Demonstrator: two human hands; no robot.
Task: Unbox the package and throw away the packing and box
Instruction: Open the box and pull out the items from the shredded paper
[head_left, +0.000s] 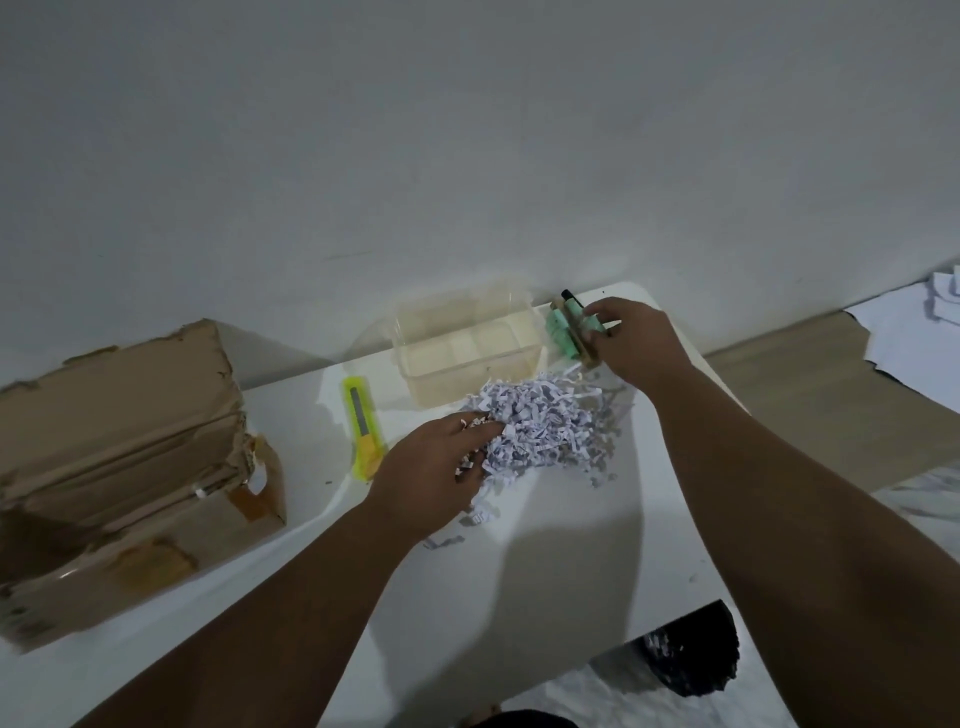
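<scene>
A torn brown cardboard box (124, 457) lies open on its side at the left of the white table (519, 571). A heap of shredded white paper packing (540, 426) lies in the middle of the table. My left hand (436, 478) rests on the near left part of the heap, fingers curled into the shreds. My right hand (636, 340) reaches to the far edge and grips a bundle of green markers (569, 332), one with a black cap. A clear plastic container (467, 348) stands behind the heap.
A yellow utility knife (362, 426) lies between the box and the heap. A black bin with a bag (680, 649) stands below the table's near right edge. White papers (930, 343) lie on the floor at the right. A wall runs right behind the table.
</scene>
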